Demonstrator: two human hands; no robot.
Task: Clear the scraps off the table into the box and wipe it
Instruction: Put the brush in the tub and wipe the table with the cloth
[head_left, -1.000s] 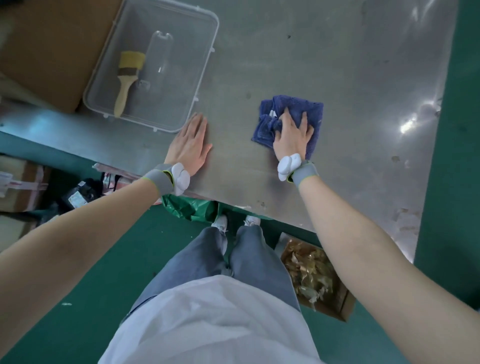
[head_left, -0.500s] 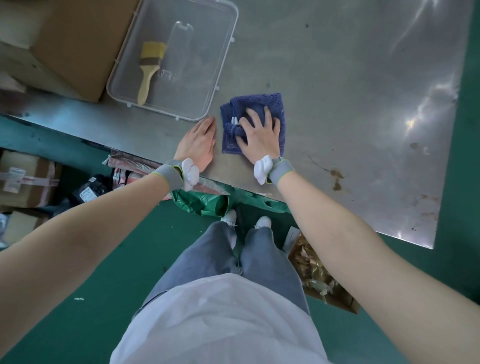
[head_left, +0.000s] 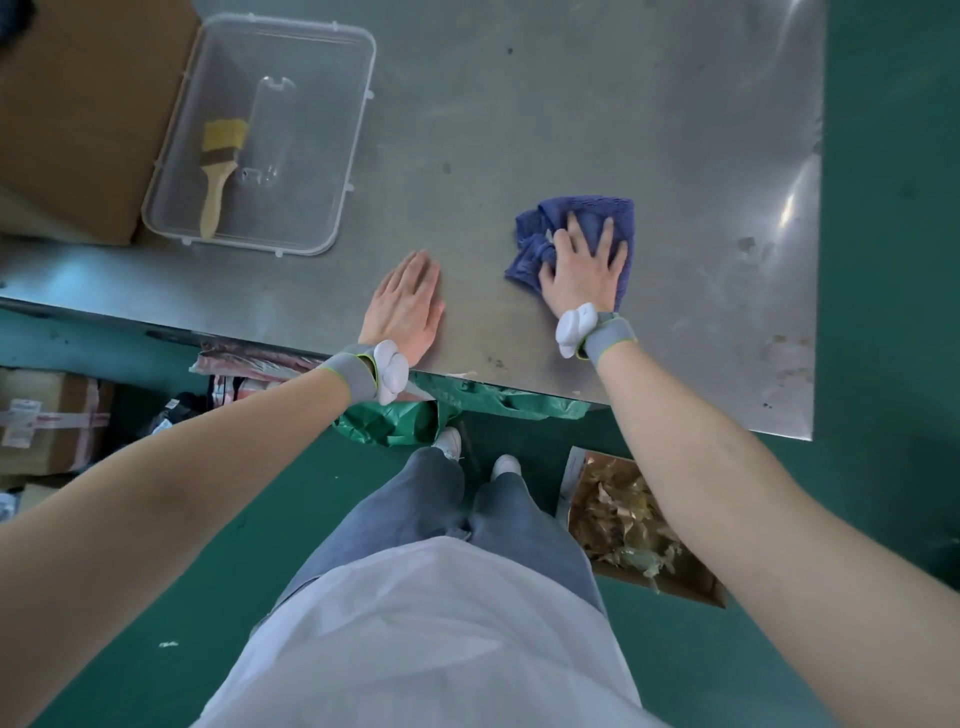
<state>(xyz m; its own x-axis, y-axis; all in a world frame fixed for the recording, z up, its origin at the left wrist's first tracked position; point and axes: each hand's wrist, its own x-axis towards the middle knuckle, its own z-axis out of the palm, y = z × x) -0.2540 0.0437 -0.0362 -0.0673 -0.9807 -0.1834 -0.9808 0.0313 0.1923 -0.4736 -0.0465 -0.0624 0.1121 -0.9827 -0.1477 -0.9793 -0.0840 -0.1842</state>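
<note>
My right hand (head_left: 584, 267) presses flat on a crumpled blue cloth (head_left: 618, 221) on the steel table (head_left: 571, 104), fingers spread over it. My left hand (head_left: 405, 306) lies flat and empty on the table near its front edge, a hand's width left of the cloth. A cardboard box (head_left: 670, 582) holding brownish scraps (head_left: 618, 514) stands on the green floor below the table's front edge, partly hidden by my right forearm. Brown smudges (head_left: 748, 244) mark the table to the right of the cloth.
A clear plastic tray (head_left: 322, 171) with a wooden-handled brush (head_left: 215, 171) sits at the table's left. A big cardboard box (head_left: 78, 114) is beside it. A green bag (head_left: 395, 421) hangs under the front edge. Taped cartons (head_left: 41, 421) lie on the floor at left.
My right hand has slid the cloth to the right, away from my left hand, after bringing it close half a second ago. My left hand stayed flat in place.
</note>
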